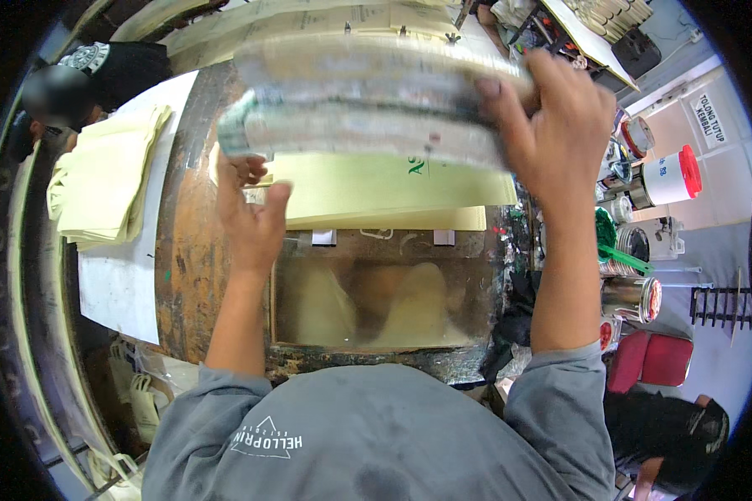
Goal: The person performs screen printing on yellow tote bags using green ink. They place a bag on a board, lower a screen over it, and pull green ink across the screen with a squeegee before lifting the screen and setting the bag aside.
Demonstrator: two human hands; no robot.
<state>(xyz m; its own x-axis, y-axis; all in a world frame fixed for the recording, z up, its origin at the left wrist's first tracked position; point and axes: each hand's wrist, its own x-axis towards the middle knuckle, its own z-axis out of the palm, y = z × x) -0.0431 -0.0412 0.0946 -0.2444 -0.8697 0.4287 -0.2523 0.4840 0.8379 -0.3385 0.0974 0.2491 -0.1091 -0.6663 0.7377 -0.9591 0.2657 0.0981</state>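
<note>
A screen-printing frame [368, 108], smeared by motion and stained with ink, is tilted up over the worktable. My right hand [560, 125] grips its right end, thumb on the near side. Beneath it lies a pale yellow fabric bag [342, 188] with green print, partly hidden by the frame. My left hand [255, 204] is at the bag's left edge, below the frame's left end, with thumb and fingers apart. Whether its fingertips touch the bag I cannot tell. Nearer to me, a glossy board [376, 309] is set in the table.
Stacked pale yellow bags [109, 179] rest on a white sheet [117, 288] at left. Ink cans [631, 296], a red-lidded white tub [673, 175] and a green spatula [627, 257] crowd the right side. One person [83, 92] is at far left, another [668, 434] at lower right.
</note>
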